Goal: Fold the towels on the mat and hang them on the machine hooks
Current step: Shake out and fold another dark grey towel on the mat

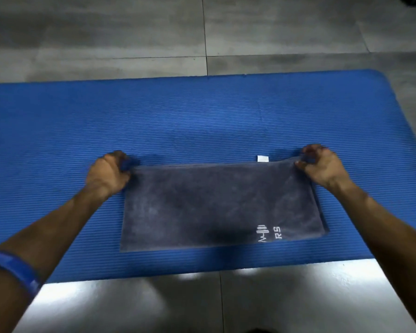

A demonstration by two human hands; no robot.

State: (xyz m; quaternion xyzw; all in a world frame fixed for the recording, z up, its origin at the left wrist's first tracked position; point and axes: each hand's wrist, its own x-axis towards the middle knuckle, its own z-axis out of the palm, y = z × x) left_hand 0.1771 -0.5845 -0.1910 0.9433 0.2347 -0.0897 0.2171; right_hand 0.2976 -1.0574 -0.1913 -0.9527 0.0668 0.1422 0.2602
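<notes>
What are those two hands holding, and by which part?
Both hold the dark grey folded towel lying on the blue ribbed mat: the left hand pinches its far left corner, the right hand its far right corner.

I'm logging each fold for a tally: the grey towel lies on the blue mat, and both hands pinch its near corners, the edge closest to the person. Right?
Not quite. In the head view the left hand and right hand pinch the far corners of the grey towel. It does lie on the blue mat.

Grey tiled floor (286,27) with dark grout lines, bright glare on the near tiles.
</notes>
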